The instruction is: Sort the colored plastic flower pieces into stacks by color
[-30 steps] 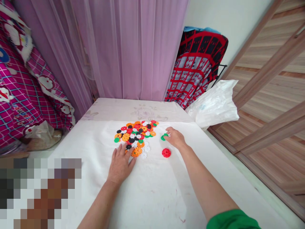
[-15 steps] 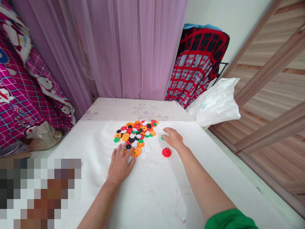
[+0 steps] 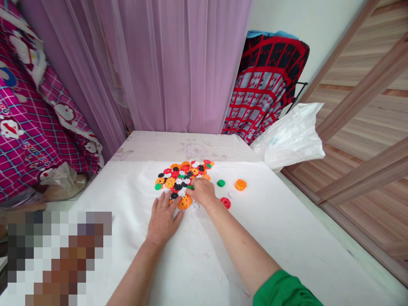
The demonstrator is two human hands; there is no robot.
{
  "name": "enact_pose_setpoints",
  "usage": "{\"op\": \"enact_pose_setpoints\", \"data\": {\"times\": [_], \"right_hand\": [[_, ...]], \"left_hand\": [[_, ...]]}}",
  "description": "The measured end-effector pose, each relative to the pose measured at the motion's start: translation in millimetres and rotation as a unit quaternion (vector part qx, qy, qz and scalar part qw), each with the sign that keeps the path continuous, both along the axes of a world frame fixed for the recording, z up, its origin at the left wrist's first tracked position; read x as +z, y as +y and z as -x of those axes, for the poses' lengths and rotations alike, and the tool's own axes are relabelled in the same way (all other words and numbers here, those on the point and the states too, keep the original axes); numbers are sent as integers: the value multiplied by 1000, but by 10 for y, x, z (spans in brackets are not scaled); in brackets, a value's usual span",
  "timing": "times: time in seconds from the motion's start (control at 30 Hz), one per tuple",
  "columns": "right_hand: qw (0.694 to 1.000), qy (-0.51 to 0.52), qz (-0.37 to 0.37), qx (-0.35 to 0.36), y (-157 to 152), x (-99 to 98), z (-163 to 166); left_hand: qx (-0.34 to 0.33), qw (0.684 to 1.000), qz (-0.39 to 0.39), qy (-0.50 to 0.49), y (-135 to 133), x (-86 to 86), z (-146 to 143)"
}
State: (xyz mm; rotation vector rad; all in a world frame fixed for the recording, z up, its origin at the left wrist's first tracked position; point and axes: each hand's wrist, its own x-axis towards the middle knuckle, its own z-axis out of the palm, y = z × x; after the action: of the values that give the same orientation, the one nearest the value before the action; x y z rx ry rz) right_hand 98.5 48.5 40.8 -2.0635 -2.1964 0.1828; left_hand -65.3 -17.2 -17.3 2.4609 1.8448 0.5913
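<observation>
A pile of flower-shaped plastic discs [image 3: 170, 182] in orange, red, black, white and green lies on the white cloth. My left hand [image 3: 164, 219] rests flat at the pile's near left edge, fingers spread, fingertips by black and orange discs. My right hand [image 3: 203, 191] reaches into the pile's right side, thumb and forefinger pinched about a green disc [image 3: 190, 187]; its other fingers are partly hidden. Right of the pile sit separate groups: green discs [image 3: 221, 183], an orange stack [image 3: 241, 185], a white disc [image 3: 231, 194] and red discs [image 3: 225, 202].
The white cloth [image 3: 191, 263] covers the table, with a floral cover [image 3: 153, 144] at its far end. A white plastic bag [image 3: 290, 138] stands at the far right corner. Behind hang purple curtains [image 3: 178, 63]; a wooden wardrobe [image 3: 360, 127] is on the right.
My right hand has moved left from the separate discs to the pile, uncovering the green, orange and white discs there. My left hand has stayed at the pile's edge.
</observation>
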Motion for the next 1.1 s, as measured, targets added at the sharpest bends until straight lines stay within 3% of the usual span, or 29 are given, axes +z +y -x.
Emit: {"op": "enact_pose_setpoints", "data": {"times": [0.33, 0.5, 0.73, 1.1], "right_hand": [[999, 4, 31, -39, 76, 73, 111], [996, 15, 47, -73, 17, 121, -351], [990, 25, 15, -140, 38, 154, -1154], [992, 20, 21, -127, 87, 83, -1175]], "left_hand": [[-4, 1000, 3, 0, -4, 7, -5], [-2, 1000, 3, -2, -9, 9, -6], [-1, 1000, 2, -1, -1, -2, -7], [-1, 1000, 4, 12, 11, -8, 6]]}}
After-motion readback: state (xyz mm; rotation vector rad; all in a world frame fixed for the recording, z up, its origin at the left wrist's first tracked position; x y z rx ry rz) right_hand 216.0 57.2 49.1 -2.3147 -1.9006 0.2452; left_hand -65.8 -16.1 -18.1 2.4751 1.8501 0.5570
